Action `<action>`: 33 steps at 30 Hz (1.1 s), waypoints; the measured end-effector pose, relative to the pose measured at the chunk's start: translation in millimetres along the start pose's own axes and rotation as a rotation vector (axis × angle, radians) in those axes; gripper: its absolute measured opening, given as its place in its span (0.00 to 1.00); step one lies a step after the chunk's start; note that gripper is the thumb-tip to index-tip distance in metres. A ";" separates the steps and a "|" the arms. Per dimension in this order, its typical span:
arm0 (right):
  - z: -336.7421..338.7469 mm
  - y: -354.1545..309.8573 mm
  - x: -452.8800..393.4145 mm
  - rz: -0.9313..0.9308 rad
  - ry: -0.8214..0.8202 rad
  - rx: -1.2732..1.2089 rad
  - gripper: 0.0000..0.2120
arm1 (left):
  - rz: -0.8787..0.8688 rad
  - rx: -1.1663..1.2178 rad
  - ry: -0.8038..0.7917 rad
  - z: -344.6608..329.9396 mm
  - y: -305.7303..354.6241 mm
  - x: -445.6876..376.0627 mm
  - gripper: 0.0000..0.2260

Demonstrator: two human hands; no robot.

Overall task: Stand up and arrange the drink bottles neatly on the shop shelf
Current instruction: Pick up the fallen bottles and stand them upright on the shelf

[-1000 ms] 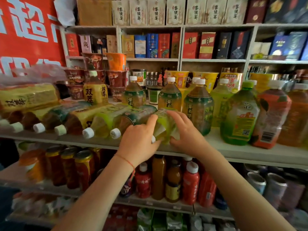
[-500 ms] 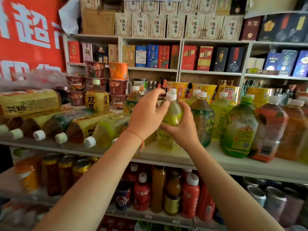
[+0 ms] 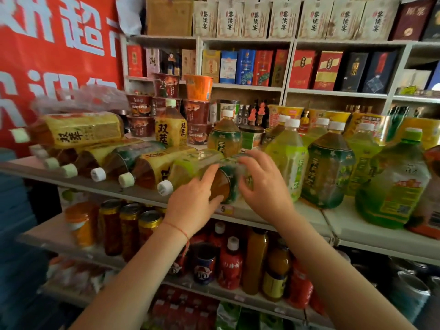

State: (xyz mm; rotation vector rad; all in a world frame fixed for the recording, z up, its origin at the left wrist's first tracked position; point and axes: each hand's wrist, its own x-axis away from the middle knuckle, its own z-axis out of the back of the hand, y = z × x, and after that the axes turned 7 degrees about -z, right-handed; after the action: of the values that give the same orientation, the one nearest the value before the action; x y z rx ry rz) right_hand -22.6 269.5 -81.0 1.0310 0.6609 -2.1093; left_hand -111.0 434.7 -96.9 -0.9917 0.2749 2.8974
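Now both the left hand and right hand curl round a fallen dark-green bottle at the shelf's front edge.

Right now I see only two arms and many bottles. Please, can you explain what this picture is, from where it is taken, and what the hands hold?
There is no machine here. A person wears a camera on the head, so you look forward and down at that person's own two arms. In front is a shop shelf. On its left side several drink bottles lie flat with white caps toward you; on its right side others stand upright, such as a light green bottle. The left hand and the right hand both curl around one lying bottle with a dark green label. Below is another shelf with jars and red bottles.
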 end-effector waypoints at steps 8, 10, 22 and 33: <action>-8.2 -11.9 0.5 -0.132 -0.154 -0.233 0.51 | -0.166 0.302 0.277 36.1 22.6 -25.8 0.13; -7.4 -19.9 -2.0 -0.180 -0.011 -0.342 0.52 | -0.196 0.329 0.351 49.0 33.9 -44.2 0.13; -5.7 -21.0 -45.0 -0.327 -0.037 0.021 0.39 | 0.060 0.094 0.071 47.9 -12.2 -48.4 0.18; -31.4 -52.6 -17.3 0.043 0.003 0.095 0.31 | 0.215 0.125 -0.022 27.6 -64.4 9.6 0.35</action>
State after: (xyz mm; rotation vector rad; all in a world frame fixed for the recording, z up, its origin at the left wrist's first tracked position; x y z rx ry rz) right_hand -40.1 330.6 -76.9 1.0903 0.5400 -2.1192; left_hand -127.4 503.3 -90.8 -0.9641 0.5872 3.0317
